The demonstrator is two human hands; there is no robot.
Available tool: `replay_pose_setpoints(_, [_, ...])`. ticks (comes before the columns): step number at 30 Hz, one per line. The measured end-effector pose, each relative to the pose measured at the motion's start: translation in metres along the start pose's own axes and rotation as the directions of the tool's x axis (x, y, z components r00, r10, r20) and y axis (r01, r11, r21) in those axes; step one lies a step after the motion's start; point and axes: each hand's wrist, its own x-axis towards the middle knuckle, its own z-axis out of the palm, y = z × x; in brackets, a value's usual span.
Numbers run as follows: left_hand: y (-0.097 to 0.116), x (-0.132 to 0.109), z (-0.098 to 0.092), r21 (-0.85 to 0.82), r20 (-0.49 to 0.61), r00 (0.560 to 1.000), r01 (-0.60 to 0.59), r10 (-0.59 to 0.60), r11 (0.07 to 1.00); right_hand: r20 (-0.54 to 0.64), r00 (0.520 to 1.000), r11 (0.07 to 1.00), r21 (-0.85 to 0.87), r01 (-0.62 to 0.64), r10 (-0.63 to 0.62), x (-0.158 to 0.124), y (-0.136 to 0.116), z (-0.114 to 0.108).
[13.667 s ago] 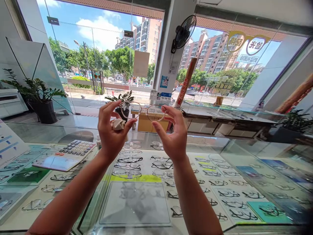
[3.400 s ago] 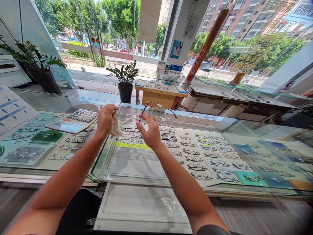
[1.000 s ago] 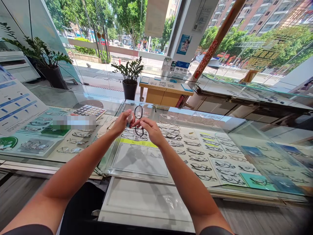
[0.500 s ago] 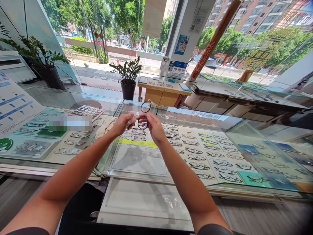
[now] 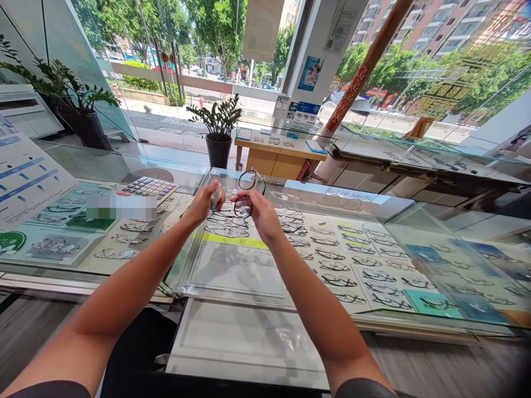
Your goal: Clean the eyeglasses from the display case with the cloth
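In my right hand [image 5: 264, 216] is a pair of dark-rimmed eyeglasses [image 5: 245, 207], pinched near the bridge and tilted so that one lens stands above the other. Just to the left, my left hand [image 5: 204, 203] is closed around a small clear bottle [image 5: 216, 194], mostly covered by the fingers. A gap separates the bottle from the lenses. Both hands are raised above a glass display counter [image 5: 238, 271], where rows of spectacle frames [image 5: 329, 254] lie under the glass.
A calculator [image 5: 151, 188] and a printed sheet [image 5: 29, 171] are on the counter's left part. Beyond the counter stand a potted plant [image 5: 218, 138] and a wooden cabinet [image 5: 271, 160]. A slanted glass panel [image 5: 418, 232] crosses the right side.
My left hand has drawn slightly left, away from the eyeglasses, with the bottle in it. The right hand keeps the eyeglasses in nearly the same place.
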Motion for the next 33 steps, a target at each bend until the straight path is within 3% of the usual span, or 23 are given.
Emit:
replay_pose_setpoints(5, [-0.006,0.008,-0.012,-0.006,-0.134,0.99,0.032,-0.033,0.999,0.055,0.998,0.999,-0.03,-0.014,0.016,-0.001,0.0,0.0])
replay_pose_setpoints(13, [-0.006,0.003,-0.006,0.189,0.021,0.999,-0.036,0.032,0.981,0.158,0.986,0.993,-0.106,-0.045,0.062,-0.004,0.001,0.003])
replay_pose_setpoints(15, [-0.01,0.005,-0.008,0.2,-0.012,0.999,-0.036,0.04,0.979,0.162,0.984,0.992,-0.119,-0.049,0.068,-0.004,0.0,0.004])
replay_pose_setpoints(18, [-0.02,0.014,-0.022,0.222,-0.147,0.988,-0.02,0.054,0.975,0.143,0.987,0.991,-0.125,-0.051,0.069,-0.003,0.0,0.003])
replay_pose_setpoints(21, [-0.032,0.026,-0.046,0.349,-0.351,0.936,0.119,0.012,0.93,0.136,0.989,0.991,-0.122,-0.045,0.062,-0.002,0.001,0.0])
replay_pose_setpoints(24, [-0.043,0.035,-0.07,0.458,-0.566,0.824,0.345,-0.031,0.819,0.131,0.989,0.992,-0.113,-0.047,0.062,-0.002,0.002,-0.002])
replay_pose_setpoints(26, [-0.049,0.037,-0.083,0.508,-0.633,0.774,0.432,-0.017,0.745,0.129,0.99,0.992,-0.113,-0.05,0.064,-0.003,0.001,-0.002])
replay_pose_setpoints(29, [-0.058,0.036,-0.096,0.56,-0.629,0.778,0.466,-0.014,0.685,0.125,0.99,0.991,-0.125,-0.051,0.067,-0.004,0.001,-0.002])
replay_pose_setpoints(33, [-0.067,0.033,-0.104,0.532,-0.641,0.767,0.474,-0.033,0.702,0.125,0.99,0.991,-0.123,-0.053,0.068,-0.004,0.0,-0.001])
